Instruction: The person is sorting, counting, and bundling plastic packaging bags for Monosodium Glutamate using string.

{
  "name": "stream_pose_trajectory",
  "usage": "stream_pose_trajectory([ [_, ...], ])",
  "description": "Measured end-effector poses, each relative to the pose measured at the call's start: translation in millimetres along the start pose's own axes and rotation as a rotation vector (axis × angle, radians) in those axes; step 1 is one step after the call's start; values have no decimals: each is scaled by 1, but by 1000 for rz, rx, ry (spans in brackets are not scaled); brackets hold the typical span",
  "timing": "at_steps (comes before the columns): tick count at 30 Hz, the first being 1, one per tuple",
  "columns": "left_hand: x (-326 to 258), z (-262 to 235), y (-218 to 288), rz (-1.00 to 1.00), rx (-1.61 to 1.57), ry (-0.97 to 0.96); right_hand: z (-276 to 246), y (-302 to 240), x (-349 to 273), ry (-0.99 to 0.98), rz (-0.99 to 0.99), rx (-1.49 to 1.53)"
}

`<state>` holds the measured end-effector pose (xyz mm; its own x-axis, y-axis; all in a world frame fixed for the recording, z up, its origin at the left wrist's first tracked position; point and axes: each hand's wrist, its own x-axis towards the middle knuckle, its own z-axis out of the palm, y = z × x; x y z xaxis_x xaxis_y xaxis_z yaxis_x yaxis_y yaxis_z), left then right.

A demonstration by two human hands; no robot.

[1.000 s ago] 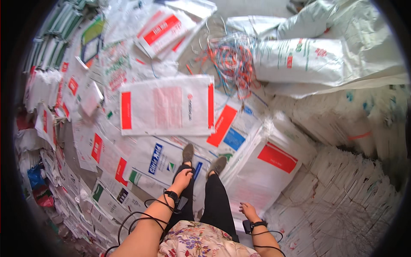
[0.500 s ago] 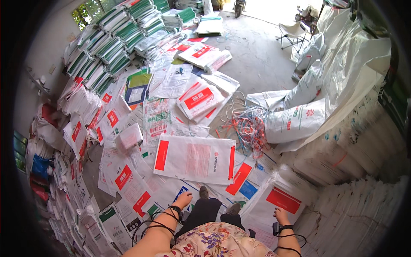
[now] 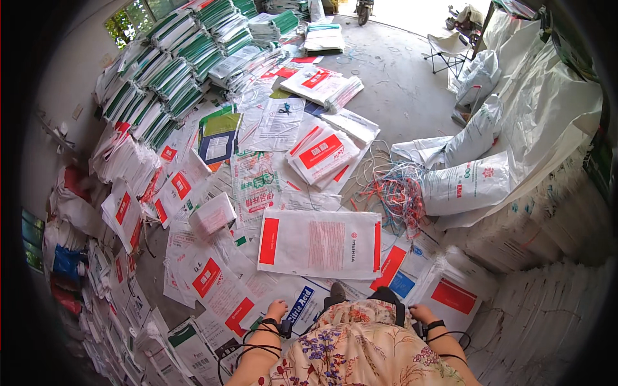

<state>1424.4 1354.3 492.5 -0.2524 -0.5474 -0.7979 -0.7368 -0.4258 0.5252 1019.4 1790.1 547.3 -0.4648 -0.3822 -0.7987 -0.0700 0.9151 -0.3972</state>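
Observation:
Below me a large white sack (image 3: 320, 243) with red end bands lies flat on a layer of spread sacks. My left hand (image 3: 277, 311) hangs empty, fingers loosely bent, above a white sack with a blue panel (image 3: 300, 303). My right hand (image 3: 423, 314) is also empty, its fingers loosely extended, nearest to a stack of white sacks with a red panel (image 3: 453, 296). Whether that hand touches the stack I cannot tell. Both wrists carry dark bands with black cables. A folded white sack (image 3: 212, 215) sits left of the large one.
Bundled green-and-white sacks (image 3: 177, 71) are piled high at the far left. Tangled strapping (image 3: 396, 196) lies beside a full white sack (image 3: 468, 185) on the right. A folding chair (image 3: 449, 51) stands near the bright doorway. Sack stacks (image 3: 547, 321) line the right side.
My view has shifted, so the sacks appear farther right. My body leans farther forward, hiding more of the legs. Both hands have come closer together, still empty.

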Motion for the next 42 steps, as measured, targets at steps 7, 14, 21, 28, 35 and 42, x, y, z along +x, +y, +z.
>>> stream_pose_trajectory([
  [7, 30, -12, 36, -33, -154, -25, -58, -95, 22, 195, -127, -7],
  [14, 47, 33, 98, -27, -57, -89, -86, -124, 63, 132, -64, -17],
  [21, 90, 40, 166, -32, 120, -116, -125, -125, 142, -64, 47, 47],
  [28, 149, 21, 301, -127, -80, 15, -258, -192, 250, 83, -155, -153],
  [35, 202, 36, 460, 62, 12, -1, -413, -383, 339, 287, -242, 104],
  [42, 307, 45, 544, -168, -12, -123, -464, -436, 391, 311, -406, -84],
])
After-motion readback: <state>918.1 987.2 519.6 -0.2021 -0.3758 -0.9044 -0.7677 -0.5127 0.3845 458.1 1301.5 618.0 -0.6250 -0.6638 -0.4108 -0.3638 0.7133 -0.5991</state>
